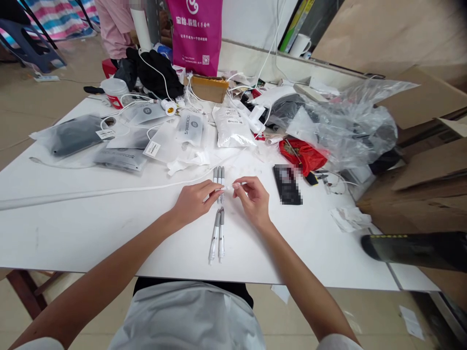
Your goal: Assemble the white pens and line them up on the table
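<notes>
Both of my hands meet over the white table point(146, 223). My left hand point(195, 201) pinches a small whitish piece point(227, 188) from the left, thumb and fingertips together. On the piece's other side, the fingertips of my right hand point(253, 199) are also closed at it. It is too small and blurred to tell what it is. Beneath my hands lie several white-and-grey pens point(219, 172) side by side, partly hidden by my left fingers. Closer to my body, two more pens point(222, 238) rest with their grey grips pointing away from me.
A black phone-like slab point(286, 187) lies right of my hands. Beyond are frosted pouches point(122, 158), a white packet point(233, 126), a red bag point(304, 153) and clear plastic point(350, 121). A white cable point(109, 192) crosses the left side. Cardboard boxes point(419, 180) stand right; a person in pink point(115, 26) is behind.
</notes>
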A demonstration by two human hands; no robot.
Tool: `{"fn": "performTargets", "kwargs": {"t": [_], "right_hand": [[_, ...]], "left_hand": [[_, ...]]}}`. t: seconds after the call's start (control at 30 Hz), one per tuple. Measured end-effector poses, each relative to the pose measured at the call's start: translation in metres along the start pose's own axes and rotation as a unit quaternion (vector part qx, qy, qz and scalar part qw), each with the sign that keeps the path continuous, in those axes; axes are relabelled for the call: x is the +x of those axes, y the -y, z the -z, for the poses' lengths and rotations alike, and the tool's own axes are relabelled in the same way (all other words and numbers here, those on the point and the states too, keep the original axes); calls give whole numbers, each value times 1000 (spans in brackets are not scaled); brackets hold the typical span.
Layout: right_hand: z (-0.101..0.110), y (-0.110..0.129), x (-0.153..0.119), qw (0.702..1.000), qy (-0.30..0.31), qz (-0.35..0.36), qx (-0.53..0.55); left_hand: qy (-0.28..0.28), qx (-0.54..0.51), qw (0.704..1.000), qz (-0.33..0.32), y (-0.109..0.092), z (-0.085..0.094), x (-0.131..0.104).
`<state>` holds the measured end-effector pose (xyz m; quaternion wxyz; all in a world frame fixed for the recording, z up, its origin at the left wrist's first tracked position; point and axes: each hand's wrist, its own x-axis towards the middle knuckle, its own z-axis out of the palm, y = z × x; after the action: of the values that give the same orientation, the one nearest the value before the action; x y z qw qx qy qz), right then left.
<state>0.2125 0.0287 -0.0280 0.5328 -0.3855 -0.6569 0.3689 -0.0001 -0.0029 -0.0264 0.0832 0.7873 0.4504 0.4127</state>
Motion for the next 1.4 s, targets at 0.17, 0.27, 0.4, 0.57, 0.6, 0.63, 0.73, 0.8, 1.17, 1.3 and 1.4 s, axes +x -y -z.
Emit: {"fn": "performTargets", "kwargs": {"t": [0.17, 0.27, 0.4, 0.57, 0.6, 0.63, 0.73, 0.8, 1.17, 1.3, 1.4], "right_hand": [[1, -4, -3, 996, 58, 42, -61], [-2, -3, -7, 992, 70, 38, -93], [-2, -3, -7, 985, 114, 36, -122], [26, -4, 10, 970, 94, 108, -195], [36, -5, 10, 960, 84, 115, -240], [48, -7, 8, 942, 79, 122, -303], [85, -17, -13, 873, 17, 126, -471], [109, -27, -34, 840, -22, 92, -534], [138, -40, -64, 805, -70, 16, -589], [140, -40, -65, 811, -80, 3, -580], [142, -41, -65, 810, -93, -8, -578]], "left_hand": [[24, 1, 999, -24, 5, -2, -2], [46, -4, 998, -43, 8, -5, -5], [44, -40, 998, -30, 6, -4, -4], [-8, -166, 985, 52, -5, 11, 5], [-14, -199, 978, 66, -8, 14, 7], [-16, -236, 968, 79, -11, 17, 8], [-8, -378, 914, 144, -21, 22, 10], [7, -493, 849, 190, -25, 24, 12], [61, -671, 678, 293, -32, 30, 18], [70, -680, 665, 301, -31, 28, 18], [78, -694, 645, 308, -31, 27, 18]]}}
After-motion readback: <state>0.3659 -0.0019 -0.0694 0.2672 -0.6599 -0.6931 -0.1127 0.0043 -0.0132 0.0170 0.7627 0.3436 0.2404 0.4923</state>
